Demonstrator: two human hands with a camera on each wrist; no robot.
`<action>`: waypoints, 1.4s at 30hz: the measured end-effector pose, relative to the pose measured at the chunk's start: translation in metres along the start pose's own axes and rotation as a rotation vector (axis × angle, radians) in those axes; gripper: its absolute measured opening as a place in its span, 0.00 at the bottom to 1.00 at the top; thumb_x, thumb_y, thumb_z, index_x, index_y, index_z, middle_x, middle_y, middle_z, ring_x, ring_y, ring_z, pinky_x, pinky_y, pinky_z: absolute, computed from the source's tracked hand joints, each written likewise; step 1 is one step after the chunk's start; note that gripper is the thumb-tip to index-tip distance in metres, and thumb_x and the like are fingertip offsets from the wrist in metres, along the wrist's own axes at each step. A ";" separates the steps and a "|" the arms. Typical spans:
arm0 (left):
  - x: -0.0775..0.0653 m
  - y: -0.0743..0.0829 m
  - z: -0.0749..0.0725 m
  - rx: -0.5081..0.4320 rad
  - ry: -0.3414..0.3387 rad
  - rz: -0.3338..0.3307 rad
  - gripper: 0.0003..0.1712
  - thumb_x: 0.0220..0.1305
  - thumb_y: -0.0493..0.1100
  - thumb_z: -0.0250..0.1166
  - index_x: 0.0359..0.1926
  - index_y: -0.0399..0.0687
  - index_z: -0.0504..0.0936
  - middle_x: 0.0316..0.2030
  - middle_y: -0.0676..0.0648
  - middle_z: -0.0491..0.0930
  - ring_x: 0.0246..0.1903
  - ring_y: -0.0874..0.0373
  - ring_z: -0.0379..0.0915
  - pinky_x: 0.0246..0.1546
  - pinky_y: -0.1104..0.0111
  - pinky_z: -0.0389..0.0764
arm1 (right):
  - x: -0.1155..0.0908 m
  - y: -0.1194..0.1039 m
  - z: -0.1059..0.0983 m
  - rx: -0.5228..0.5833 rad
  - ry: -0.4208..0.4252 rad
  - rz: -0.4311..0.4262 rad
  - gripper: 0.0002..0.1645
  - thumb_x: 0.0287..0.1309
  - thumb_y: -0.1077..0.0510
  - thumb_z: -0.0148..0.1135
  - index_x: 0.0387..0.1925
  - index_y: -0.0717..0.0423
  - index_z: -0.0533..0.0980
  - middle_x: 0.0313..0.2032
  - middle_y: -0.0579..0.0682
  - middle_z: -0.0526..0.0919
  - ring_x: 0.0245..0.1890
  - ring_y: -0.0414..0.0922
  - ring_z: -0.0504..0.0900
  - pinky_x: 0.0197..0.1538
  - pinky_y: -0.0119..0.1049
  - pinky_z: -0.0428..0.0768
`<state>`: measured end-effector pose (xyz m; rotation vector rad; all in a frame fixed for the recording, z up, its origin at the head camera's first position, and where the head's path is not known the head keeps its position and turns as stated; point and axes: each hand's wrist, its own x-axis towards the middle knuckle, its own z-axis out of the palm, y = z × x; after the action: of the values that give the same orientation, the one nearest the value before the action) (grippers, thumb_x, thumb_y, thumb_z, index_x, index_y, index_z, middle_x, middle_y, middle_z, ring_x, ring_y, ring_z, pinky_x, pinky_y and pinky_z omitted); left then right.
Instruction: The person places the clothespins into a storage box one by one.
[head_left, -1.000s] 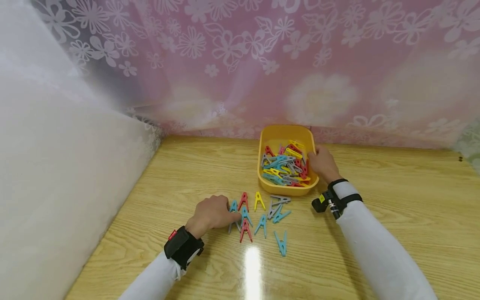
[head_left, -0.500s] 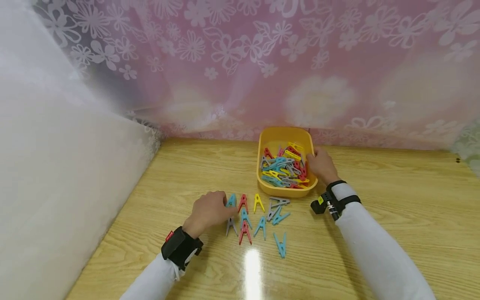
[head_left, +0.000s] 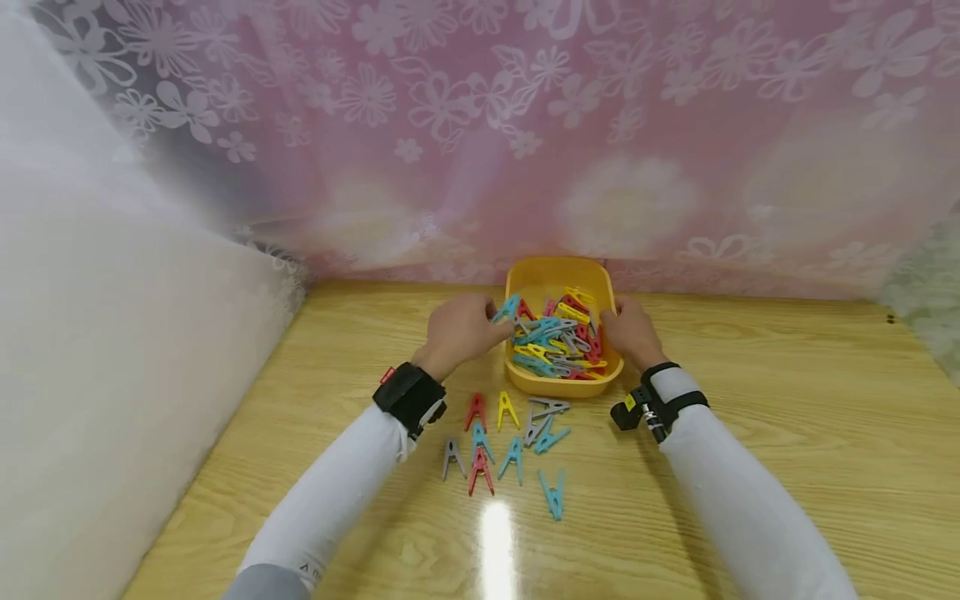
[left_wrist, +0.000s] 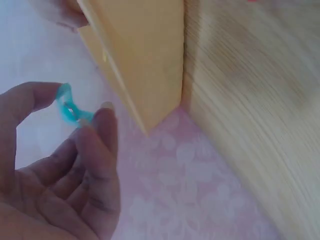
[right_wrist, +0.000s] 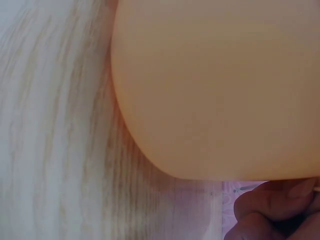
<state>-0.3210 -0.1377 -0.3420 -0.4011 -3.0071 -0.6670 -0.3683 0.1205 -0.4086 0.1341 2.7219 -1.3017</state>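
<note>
My left hand [head_left: 461,332] pinches a light-blue clothespin [head_left: 508,307] at the left rim of a yellow plastic basket [head_left: 555,273]. In the left wrist view, thumb and fingers hold that clothespin [left_wrist: 69,107] beside the basket's wall [left_wrist: 150,60]. My right hand [head_left: 632,333] grips the basket's right rim; in the right wrist view its curled fingers [right_wrist: 265,202] show at the edge of the basket [right_wrist: 215,100]. Inside lies a heap of red, yellow, grey and blue clothespins [head_left: 558,337].
In front of the basket, several loose clothespins lie on the wooden table [head_left: 360,358], among them a red one [head_left: 481,472], a yellow one [head_left: 507,410], a grey one [head_left: 452,457] and a blue one [head_left: 553,497]. A pink flowered curtain [head_left: 450,167] hangs behind.
My left hand has picked up the blue clothespin from the left end of the group and carried it up and right to the basket. My right hand stays on the rim.
</note>
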 end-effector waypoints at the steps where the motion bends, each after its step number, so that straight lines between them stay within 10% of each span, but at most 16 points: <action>1: 0.006 0.002 0.003 -0.002 -0.005 0.006 0.20 0.62 0.56 0.62 0.23 0.47 0.73 0.15 0.54 0.58 0.15 0.60 0.53 0.18 0.68 0.49 | 0.000 -0.001 0.002 -0.003 -0.003 0.000 0.24 0.72 0.54 0.40 0.60 0.66 0.64 0.45 0.61 0.73 0.42 0.54 0.74 0.46 0.44 0.78; 7: 0.023 0.006 0.020 -0.038 -0.042 0.012 0.24 0.65 0.58 0.60 0.48 0.44 0.80 0.22 0.51 0.72 0.21 0.58 0.67 0.19 0.70 0.60 | 0.000 -0.004 0.013 -0.018 -0.013 -0.013 0.24 0.72 0.54 0.40 0.61 0.65 0.64 0.45 0.61 0.73 0.42 0.54 0.75 0.44 0.44 0.78; 20: 0.006 -0.017 0.020 -0.095 0.060 -0.039 0.16 0.65 0.55 0.58 0.43 0.49 0.78 0.32 0.51 0.76 0.28 0.56 0.70 0.28 0.64 0.70 | -0.001 -0.004 0.013 -0.030 -0.012 -0.020 0.25 0.71 0.54 0.38 0.62 0.65 0.64 0.45 0.61 0.73 0.42 0.54 0.74 0.42 0.42 0.76; 25: -0.015 -0.032 0.016 -0.045 0.012 -0.127 0.15 0.63 0.56 0.58 0.34 0.50 0.75 0.25 0.51 0.74 0.22 0.56 0.67 0.22 0.65 0.65 | -0.002 -0.001 0.010 -0.046 -0.013 -0.018 0.25 0.72 0.53 0.38 0.60 0.67 0.64 0.43 0.61 0.72 0.40 0.54 0.74 0.38 0.39 0.75; 33: -0.072 -0.055 0.013 -0.005 -0.272 -0.263 0.21 0.61 0.59 0.63 0.28 0.47 0.74 0.17 0.50 0.73 0.14 0.56 0.69 0.14 0.68 0.62 | -0.002 -0.002 0.004 -0.054 -0.004 -0.012 0.26 0.72 0.52 0.38 0.61 0.66 0.63 0.46 0.63 0.73 0.40 0.55 0.74 0.39 0.40 0.77; 42: -0.126 -0.052 0.010 -0.082 -0.361 -0.261 0.20 0.60 0.58 0.64 0.24 0.48 0.76 0.11 0.50 0.72 0.12 0.54 0.72 0.12 0.69 0.63 | -0.002 -0.001 0.001 -0.053 -0.001 -0.017 0.26 0.72 0.52 0.37 0.61 0.66 0.63 0.45 0.62 0.72 0.41 0.55 0.74 0.40 0.41 0.76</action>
<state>-0.2130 -0.2096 -0.3841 -0.1430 -3.4226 -0.8159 -0.3666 0.1192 -0.4080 0.1055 2.7598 -1.2314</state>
